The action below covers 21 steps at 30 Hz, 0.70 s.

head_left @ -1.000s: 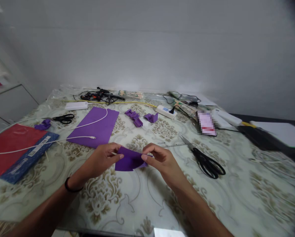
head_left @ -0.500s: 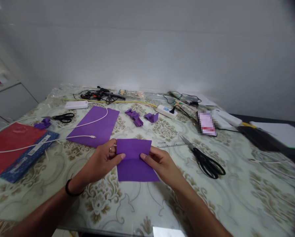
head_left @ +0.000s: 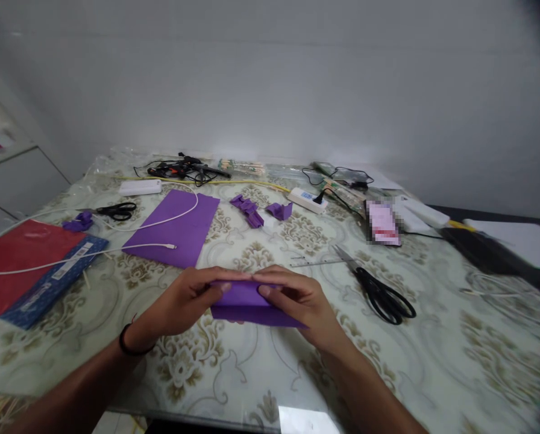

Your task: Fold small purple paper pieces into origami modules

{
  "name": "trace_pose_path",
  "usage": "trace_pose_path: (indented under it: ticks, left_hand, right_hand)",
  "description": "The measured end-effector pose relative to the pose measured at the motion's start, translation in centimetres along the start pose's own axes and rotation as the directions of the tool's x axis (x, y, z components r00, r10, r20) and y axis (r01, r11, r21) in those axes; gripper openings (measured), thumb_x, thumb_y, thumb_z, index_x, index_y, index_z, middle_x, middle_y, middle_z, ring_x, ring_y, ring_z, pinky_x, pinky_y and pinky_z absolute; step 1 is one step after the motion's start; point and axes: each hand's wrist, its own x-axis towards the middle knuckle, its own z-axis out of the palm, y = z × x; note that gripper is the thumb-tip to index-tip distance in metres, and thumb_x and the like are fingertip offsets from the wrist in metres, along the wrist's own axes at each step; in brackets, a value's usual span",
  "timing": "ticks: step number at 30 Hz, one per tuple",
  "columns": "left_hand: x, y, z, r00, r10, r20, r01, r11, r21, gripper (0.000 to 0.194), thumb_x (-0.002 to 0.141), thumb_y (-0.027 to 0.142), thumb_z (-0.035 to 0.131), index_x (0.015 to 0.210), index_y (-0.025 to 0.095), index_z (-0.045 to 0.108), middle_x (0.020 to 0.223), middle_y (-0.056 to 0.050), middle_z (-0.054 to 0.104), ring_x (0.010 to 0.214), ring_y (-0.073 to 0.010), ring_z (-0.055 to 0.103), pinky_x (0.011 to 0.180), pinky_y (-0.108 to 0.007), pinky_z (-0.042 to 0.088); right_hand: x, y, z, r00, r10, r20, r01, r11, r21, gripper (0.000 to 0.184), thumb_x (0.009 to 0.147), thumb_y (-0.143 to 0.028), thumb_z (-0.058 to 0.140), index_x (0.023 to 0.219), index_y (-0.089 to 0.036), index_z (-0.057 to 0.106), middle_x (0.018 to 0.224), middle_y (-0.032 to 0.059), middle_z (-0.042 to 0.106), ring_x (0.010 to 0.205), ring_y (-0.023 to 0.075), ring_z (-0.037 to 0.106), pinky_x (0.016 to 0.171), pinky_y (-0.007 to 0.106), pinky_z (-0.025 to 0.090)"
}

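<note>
A small purple paper sheet (head_left: 247, 303) lies folded over on the glass-topped table in front of me. My left hand (head_left: 186, 300) pinches its left side, thumb on the near face and fingers over the top fold. My right hand (head_left: 297, 299) grips the right side the same way. The fingertips of both hands nearly meet along the upper folded edge. A black band circles my left wrist.
Large black scissors (head_left: 378, 292) lie right of my hands. A bigger purple sheet (head_left: 175, 227) with a white cable across it lies behind left, beside small scissors (head_left: 115, 210) and red and blue sheets (head_left: 26, 265). Folded purple pieces (head_left: 252, 212), a power strip (head_left: 307, 200) and cables sit further back.
The purple sheet was opened flat and upright half a second ago; now its upper half is folded down toward me and both hands close over the fold.
</note>
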Motion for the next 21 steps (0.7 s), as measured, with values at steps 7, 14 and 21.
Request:
trace_pose_path:
  ticks: [7, 14, 21]
  left_hand:
    - [-0.13, 0.29, -0.66, 0.996, -0.002, 0.089, 0.014, 0.991, -0.136, 0.032, 0.104, 0.025, 0.056, 0.119, 0.025, 0.085, 0.119, -0.007, 0.085, 0.11, -0.0265, 0.079, 0.098, -0.035, 0.059]
    - [0.04, -0.18, -0.62, 0.995, -0.093, 0.028, 0.097, 0.966, -0.238, 0.048, 0.107, 0.049, 0.046, 0.114, 0.022, 0.085, 0.118, -0.011, 0.083, 0.109, -0.0306, 0.075, 0.095, -0.04, 0.057]
    - [0.47, 0.07, 0.11, 0.977, -0.207, 0.049, 0.21, 0.977, -0.048, 0.022, 0.093, 0.033, 0.07, 0.109, 0.021, 0.081, 0.098, -0.005, 0.081, 0.073, -0.0174, 0.068, 0.061, -0.025, 0.05]
  right_hand:
    - [0.06, -0.12, -0.46, 0.996, -0.089, 0.024, 0.089, 0.996, -0.004, 0.036, 0.098, -0.06, 0.067, 0.092, -0.029, 0.085, 0.108, 0.0092, 0.079, 0.099, 0.0273, 0.074, 0.089, 0.041, 0.057]
    - [0.04, -0.54, -1.01, 0.983, -0.127, 0.13, 0.141, 0.984, -0.111, 0.035, 0.102, -0.053, 0.058, 0.11, -0.028, 0.081, 0.125, 0.0108, 0.072, 0.118, 0.0325, 0.066, 0.103, 0.047, 0.049]
    - [0.25, 0.07, -0.03, 1.0, 0.025, 0.012, -0.022, 0.984, -0.175, 0.009, 0.094, -0.029, 0.073, 0.095, -0.027, 0.082, 0.114, 0.0091, 0.07, 0.105, 0.0243, 0.067, 0.073, 0.03, 0.056]
